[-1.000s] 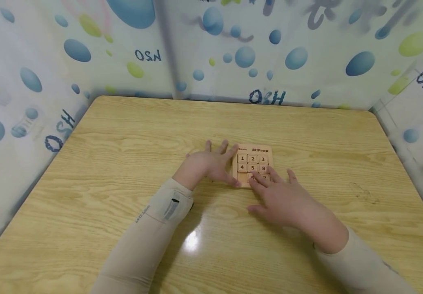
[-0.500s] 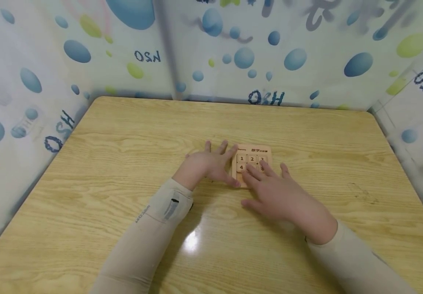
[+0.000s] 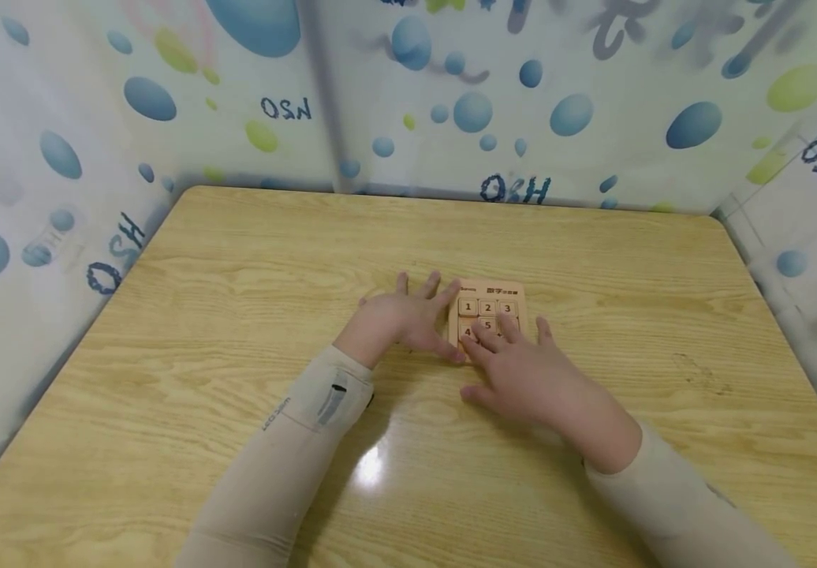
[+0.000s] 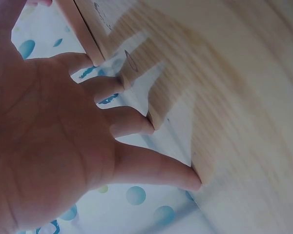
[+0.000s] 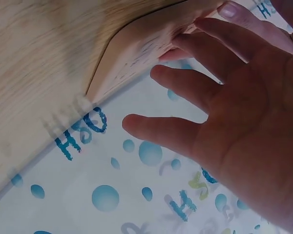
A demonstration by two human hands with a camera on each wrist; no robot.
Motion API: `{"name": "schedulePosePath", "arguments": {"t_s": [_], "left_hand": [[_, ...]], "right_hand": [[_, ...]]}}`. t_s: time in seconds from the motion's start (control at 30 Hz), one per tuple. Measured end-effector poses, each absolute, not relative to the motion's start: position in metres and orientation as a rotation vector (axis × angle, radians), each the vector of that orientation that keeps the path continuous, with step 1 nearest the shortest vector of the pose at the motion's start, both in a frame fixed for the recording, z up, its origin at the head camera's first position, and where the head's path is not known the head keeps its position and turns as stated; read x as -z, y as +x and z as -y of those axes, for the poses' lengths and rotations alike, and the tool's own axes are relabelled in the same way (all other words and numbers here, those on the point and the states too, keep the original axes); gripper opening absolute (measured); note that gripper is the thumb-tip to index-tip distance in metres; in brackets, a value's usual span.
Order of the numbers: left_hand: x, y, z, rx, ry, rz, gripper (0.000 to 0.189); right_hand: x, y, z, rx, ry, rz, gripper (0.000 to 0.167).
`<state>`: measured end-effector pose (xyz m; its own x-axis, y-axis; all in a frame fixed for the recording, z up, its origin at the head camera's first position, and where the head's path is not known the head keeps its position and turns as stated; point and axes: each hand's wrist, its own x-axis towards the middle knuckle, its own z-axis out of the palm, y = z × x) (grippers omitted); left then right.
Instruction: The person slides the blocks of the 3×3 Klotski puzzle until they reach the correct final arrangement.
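A wooden number slide puzzle [image 3: 483,284] lies flat on the table in the head view. Tiles 1, 2, 3 and 5 can be read, and tile 4 [image 3: 467,331] is partly covered. Beside its left edge, my left hand [image 3: 404,317] has its fingers spread, with thumb and a fingertip against the frame. My right hand [image 3: 532,379] lies over the lower tiles, fingers extended, one fingertip at tile 4; the lower row is hidden. In the right wrist view the puzzle's edge [image 5: 136,48] shows beyond the straight fingers of the right hand [image 5: 239,112].
The wood-grain table [image 3: 252,252] spreads around the puzzle on every side. Behind it and at both sides stand pale walls [image 3: 373,102] patterned with blue and green drops. A light reflection shines on the table between the forearms.
My right hand has moved left and slightly away from me across the puzzle. Tile 4 has slid down toward me, below its earlier place beside tile 5. My left hand has stayed still.
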<state>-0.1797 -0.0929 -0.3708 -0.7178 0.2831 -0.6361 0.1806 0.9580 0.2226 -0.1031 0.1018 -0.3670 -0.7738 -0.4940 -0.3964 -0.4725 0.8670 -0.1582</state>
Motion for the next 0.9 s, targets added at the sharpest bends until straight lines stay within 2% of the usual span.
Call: {"name": "schedulePosePath", "arguments": {"t_s": [0.37, 0.67, 0.9], "left_hand": [[0.368, -0.179, 0.092, -0.182, 0.326, -2.384, 0.123], [0.37, -0.178, 0.093, -0.198, 0.328, -2.38, 0.122], [0.37, -0.18, 0.093, -0.193, 0.329, -2.384, 0.121]], "right_hand": [[0.361, -0.099, -0.111, 0.106, -0.763, -2.573, 0.071], [0.364, -0.109, -0.124, 0.072, -0.642, -2.628, 0.072], [0.367, -0.111, -0.124, 0.106, -0.655, -2.605, 0.071]]}}
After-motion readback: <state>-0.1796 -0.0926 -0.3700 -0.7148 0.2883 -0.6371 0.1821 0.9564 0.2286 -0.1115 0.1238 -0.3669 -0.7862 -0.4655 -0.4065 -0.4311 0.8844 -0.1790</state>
